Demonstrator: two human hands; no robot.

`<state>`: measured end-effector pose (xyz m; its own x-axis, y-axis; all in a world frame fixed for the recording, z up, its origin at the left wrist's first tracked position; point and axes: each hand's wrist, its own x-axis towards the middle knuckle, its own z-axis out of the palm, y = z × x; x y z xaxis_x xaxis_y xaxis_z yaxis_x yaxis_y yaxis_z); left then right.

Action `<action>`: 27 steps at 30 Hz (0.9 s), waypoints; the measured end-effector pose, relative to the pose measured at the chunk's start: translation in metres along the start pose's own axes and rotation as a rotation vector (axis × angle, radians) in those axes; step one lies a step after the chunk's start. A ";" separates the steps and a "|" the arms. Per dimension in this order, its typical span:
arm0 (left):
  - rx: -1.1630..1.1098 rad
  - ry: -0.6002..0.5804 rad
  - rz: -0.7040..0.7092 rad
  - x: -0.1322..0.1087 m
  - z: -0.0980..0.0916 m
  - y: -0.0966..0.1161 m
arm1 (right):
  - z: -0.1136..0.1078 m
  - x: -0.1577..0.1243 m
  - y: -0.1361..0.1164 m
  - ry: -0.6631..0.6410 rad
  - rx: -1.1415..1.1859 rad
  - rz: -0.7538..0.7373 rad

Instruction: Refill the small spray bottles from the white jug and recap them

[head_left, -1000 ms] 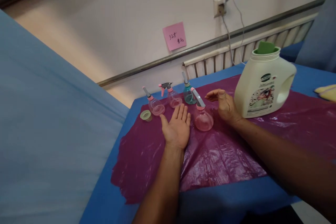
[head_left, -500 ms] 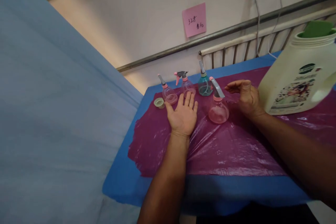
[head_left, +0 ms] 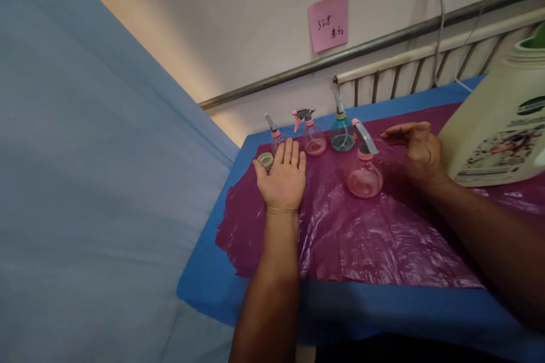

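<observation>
My left hand [head_left: 281,178] is open, palm up and fingers stretched, holding nothing. Behind it are a pale green cap [head_left: 266,160] and a pink spray bottle [head_left: 276,135], both partly hidden by the hand. A second pink spray bottle [head_left: 314,140] and a teal one [head_left: 343,135] stand farther right. Nearer to me, a third pink spray bottle [head_left: 365,177] stands between my hands, with pinkish liquid in it. To its right my right hand [head_left: 419,153] is open and empty, fingers extended, close beside a big pale green jug [head_left: 498,130].
Purple plastic sheeting [head_left: 383,244] covers much of the blue table [head_left: 208,272]. A light blue curtain [head_left: 106,170] hangs at left. Behind the table run a pipe [head_left: 272,75] and a white rail with bars [head_left: 404,65]. A pink note [head_left: 328,21] is on the wall.
My left hand has moved left, now covering part of the leftmost spray bottle and the cap. The view has shifted, so the table things sit farther right. My right hand stays beside the jug.
</observation>
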<state>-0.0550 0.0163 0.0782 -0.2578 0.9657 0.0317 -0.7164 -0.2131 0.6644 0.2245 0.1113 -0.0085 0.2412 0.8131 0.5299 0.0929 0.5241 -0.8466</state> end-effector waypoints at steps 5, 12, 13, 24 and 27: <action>-0.022 -0.053 -0.055 -0.002 0.008 -0.014 | 0.001 0.001 -0.002 -0.009 -0.004 -0.001; 0.071 -0.060 -0.158 -0.008 0.019 -0.041 | 0.001 0.005 -0.001 -0.028 0.016 0.004; 0.092 -0.056 -0.164 -0.009 0.020 -0.044 | 0.001 0.005 -0.001 -0.029 0.017 0.007; 0.367 -0.102 -0.031 -0.018 0.016 -0.078 | 0.002 0.011 -0.023 -0.015 0.008 -0.062; 0.430 -0.138 0.026 -0.016 0.013 -0.084 | 0.003 0.014 -0.038 0.001 0.021 -0.131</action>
<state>0.0174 0.0207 0.0315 -0.1623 0.9779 0.1318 -0.3687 -0.1840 0.9112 0.2214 0.1041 0.0311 0.2288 0.7370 0.6360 0.1032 0.6312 -0.7687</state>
